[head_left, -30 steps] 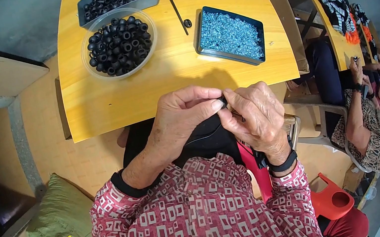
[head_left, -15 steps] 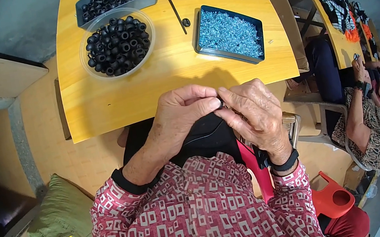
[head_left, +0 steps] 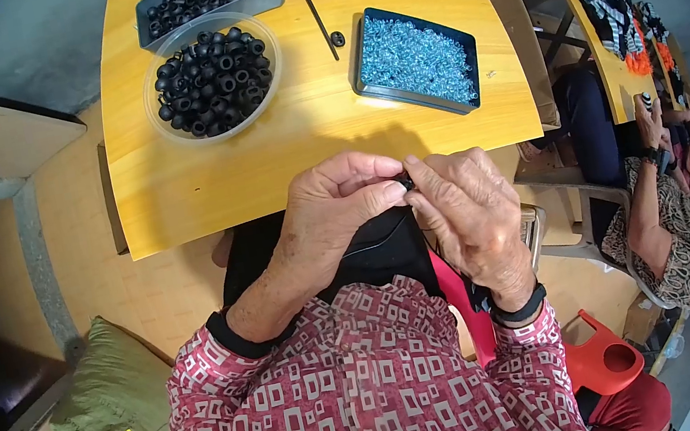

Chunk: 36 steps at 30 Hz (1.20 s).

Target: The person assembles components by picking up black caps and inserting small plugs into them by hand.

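Note:
Just past the near edge of the yellow table [head_left: 265, 174], above my lap, my two hands meet. Between thumb and forefinger, my left hand [head_left: 332, 204] pinches a small round black part [head_left: 404, 179]. The fingertips of my right hand [head_left: 475, 216] close on the same part from the right. Most of it is hidden by the fingers. Beyond them stands a clear round bowl [head_left: 154, 110] of black hollow caps [head_left: 212, 78]. To its right lies a dark tray [head_left: 412, 95] full of small clear bluish pieces [head_left: 417, 57].
A grey bin [head_left: 263, 1] of black parts stands at the far left of the table. A thin black rod [head_left: 310, 7] lies beside it, near a small black piece [head_left: 337, 39]. A green sack [head_left: 113, 410] and a red stool [head_left: 602, 360] flank me. Other people sit at right.
My right hand has shifted slightly right, opening a small gap so more of the black part shows between the fingertips. My left hand stays nearly in place.

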### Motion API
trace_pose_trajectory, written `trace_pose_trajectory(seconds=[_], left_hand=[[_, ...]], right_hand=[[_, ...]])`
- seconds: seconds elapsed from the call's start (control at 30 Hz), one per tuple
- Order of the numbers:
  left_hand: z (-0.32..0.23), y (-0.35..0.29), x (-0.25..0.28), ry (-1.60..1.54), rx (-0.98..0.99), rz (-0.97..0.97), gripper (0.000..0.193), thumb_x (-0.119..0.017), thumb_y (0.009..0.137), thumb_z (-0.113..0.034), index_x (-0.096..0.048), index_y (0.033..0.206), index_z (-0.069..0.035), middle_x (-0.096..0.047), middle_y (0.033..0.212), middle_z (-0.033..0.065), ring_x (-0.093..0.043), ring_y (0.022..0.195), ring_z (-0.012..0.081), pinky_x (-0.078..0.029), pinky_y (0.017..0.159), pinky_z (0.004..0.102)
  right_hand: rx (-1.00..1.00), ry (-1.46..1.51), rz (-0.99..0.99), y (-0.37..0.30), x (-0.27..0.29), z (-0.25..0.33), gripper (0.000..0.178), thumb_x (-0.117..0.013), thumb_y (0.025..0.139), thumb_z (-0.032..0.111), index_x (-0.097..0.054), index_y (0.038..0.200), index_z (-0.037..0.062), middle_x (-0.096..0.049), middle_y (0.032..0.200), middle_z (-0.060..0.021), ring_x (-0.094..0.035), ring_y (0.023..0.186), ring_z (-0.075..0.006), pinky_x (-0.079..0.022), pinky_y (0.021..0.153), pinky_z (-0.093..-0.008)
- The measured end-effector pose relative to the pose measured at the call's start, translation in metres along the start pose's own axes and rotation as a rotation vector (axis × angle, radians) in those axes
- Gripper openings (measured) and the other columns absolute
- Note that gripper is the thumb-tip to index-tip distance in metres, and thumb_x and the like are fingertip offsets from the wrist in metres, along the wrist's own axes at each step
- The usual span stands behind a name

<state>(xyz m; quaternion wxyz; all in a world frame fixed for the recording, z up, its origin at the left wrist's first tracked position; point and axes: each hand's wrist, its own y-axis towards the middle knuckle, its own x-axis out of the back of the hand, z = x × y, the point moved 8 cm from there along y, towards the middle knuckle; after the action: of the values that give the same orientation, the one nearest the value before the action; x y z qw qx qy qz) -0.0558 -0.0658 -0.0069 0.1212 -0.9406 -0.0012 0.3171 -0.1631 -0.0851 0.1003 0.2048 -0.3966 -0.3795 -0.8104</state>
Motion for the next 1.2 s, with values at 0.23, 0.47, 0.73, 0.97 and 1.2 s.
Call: trace_pose_trajectory(seconds=[0.23, 0.47, 0.73, 0.97, 1.2], left_hand=[[-0.003, 0.001, -0.006, -0.02, 0.04, 0.029, 0.019, -0.064, 0.085, -0.002, -0.062, 0.103, 0.003, -0.066, 0.092, 0.0084, -0.064, 0.086, 0.0129, -0.052, 0.079, 0.0241], [-0.006, 0.002, -0.007, -0.011, -0.015, 0.025, 0.02, -0.062, 0.086, -0.001, -0.062, 0.105, 0.003, -0.066, 0.095, 0.0079, -0.063, 0.089, 0.0118, -0.051, 0.081, 0.023], [-0.01, 0.003, -0.012, -0.048, -0.023, 0.027, 0.019, -0.061, 0.085, 0.001, -0.062, 0.104, 0.002, -0.066, 0.098, 0.0087, -0.063, 0.09, 0.0134, -0.051, 0.083, 0.0249], [-0.01, 0.004, -0.013, -0.062, -0.029, 0.025, 0.019, -0.061, 0.084, 0.003, -0.062, 0.103, 0.002, -0.067, 0.098, 0.0107, -0.064, 0.09, 0.015, -0.051, 0.084, 0.0268], [-0.012, 0.005, -0.012, -0.023, -0.057, 0.01, 0.018, -0.061, 0.084, 0.003, -0.063, 0.102, 0.002, -0.067, 0.098, 0.0106, -0.064, 0.09, 0.0146, -0.051, 0.084, 0.0265]], right_hand=[[-0.234, 0.541, -0.105, -0.003, 0.002, -0.029, 0.019, -0.074, 0.072, 0.0, -0.068, 0.09, 0.0003, -0.064, 0.083, -0.0106, -0.063, 0.074, -0.0197, -0.049, 0.063, -0.0286], [-0.245, 0.521, -0.068, 0.0, 0.006, -0.029, 0.015, -0.072, 0.074, -0.003, -0.068, 0.088, -0.0008, -0.065, 0.083, -0.0099, -0.063, 0.074, -0.0181, -0.05, 0.063, -0.0268], [-0.287, 0.593, -0.084, -0.002, 0.006, -0.036, 0.014, -0.07, 0.073, -0.006, -0.067, 0.086, -0.0017, -0.064, 0.082, -0.0088, -0.061, 0.07, -0.0151, -0.047, 0.06, -0.0242], [-0.417, 0.675, -0.057, -0.008, 0.004, -0.047, 0.016, -0.071, 0.072, -0.01, -0.064, 0.085, -0.0033, -0.065, 0.085, -0.0094, -0.061, 0.079, -0.0155, -0.049, 0.069, -0.0255], [-0.41, 0.61, -0.031, -0.005, 0.003, -0.044, 0.013, -0.071, 0.072, -0.009, -0.066, 0.083, -0.0037, -0.066, 0.082, -0.0093, -0.062, 0.075, -0.0141, -0.049, 0.066, -0.0245]])
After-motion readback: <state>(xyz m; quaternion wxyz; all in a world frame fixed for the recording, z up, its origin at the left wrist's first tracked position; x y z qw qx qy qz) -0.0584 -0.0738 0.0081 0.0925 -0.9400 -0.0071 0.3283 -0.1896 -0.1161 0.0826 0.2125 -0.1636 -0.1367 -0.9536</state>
